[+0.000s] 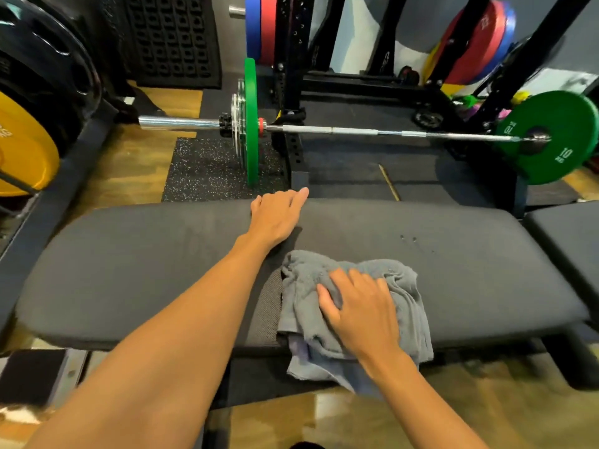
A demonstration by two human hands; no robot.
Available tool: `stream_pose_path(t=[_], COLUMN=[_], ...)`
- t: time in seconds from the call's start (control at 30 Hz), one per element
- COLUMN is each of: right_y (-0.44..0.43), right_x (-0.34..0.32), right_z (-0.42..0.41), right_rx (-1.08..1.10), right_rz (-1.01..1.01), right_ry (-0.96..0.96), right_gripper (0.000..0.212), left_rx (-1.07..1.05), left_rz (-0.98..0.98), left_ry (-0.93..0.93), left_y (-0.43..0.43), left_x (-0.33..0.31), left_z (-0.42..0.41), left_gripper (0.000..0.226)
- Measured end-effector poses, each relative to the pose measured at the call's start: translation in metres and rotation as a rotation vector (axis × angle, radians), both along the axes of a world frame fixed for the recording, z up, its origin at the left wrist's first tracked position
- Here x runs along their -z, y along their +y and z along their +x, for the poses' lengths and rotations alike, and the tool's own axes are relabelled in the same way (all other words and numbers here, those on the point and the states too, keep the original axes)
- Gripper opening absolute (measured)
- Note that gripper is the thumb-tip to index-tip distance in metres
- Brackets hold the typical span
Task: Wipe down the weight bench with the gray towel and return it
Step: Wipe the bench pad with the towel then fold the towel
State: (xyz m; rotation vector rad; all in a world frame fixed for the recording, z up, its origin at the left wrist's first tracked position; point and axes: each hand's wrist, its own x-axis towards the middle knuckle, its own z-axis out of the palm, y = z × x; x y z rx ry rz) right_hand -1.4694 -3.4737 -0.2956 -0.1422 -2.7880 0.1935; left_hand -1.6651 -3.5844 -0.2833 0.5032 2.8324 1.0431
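The dark grey padded weight bench (136,273) runs left to right across the middle of the view. A crumpled gray towel (405,286) lies on its near half, with one corner hanging over the front edge. My right hand (359,309) presses flat on the towel, fingers curled into the cloth. My left hand (275,215) rests on the far edge of the bench pad, its fingers bent over that edge. A few small droplets (408,238) sit on the pad to the right of the towel.
A barbell (356,131) with green plates (251,124) lies on the floor just behind the bench. A black rack (291,59) with coloured plates stands beyond it. Black and yellow plates (26,147) are stored at the left. A second pad (570,234) adjoins on the right.
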Motion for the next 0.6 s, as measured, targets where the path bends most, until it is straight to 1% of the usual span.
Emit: stream_pose_path(t=[0.07,0.13,0.17,0.23,0.27,0.33,0.4,0.47,0.6], right_y=[0.009,0.020,0.027,0.040,0.045,0.048,0.045,0.043,0.039], right_x=[0.003,0.006,0.008,0.010,0.010,0.010,0.008,0.003,-0.002], right_z=[-0.014,-0.056,-0.085,-0.145,-0.174,-0.209,-0.215,-0.199,-0.121], right_rx=[0.004,0.021,0.022,0.009,0.002,-0.004,0.013,0.038,0.022], right_rz=[0.014,0.032,0.032,0.023,0.024,0.043,0.066,0.023,-0.064], right_ry=[0.013,0.038,0.053,0.079,0.085,0.045,0.011,0.018,-0.005], right_gripper=[0.030,0.030,0.030,0.028,0.028,0.034,0.039,0.038,0.031], left_rx=[0.031,0.005,-0.027,-0.092,-0.105,-0.111,-0.122,-0.134,-0.117], left_rz=[0.020,0.054,0.133,0.393,0.490,0.563,0.519,0.465,0.355], left_ry=[-0.004,-0.046,-0.094,-0.197,-0.208,-0.195,-0.188,-0.179,-0.220], left_y=[0.020,0.029,0.029,0.024,0.021,0.018,0.020,0.021,0.018], left_x=[0.002,0.008,0.012,0.022,0.025,0.028,0.026,0.021,0.012], left_z=[0.000,-0.012,-0.020,-0.031,-0.035,-0.037,-0.036,-0.029,-0.020], left_gripper=[0.048,0.052,0.053,0.047,0.045,0.053,0.059,0.059,0.057])
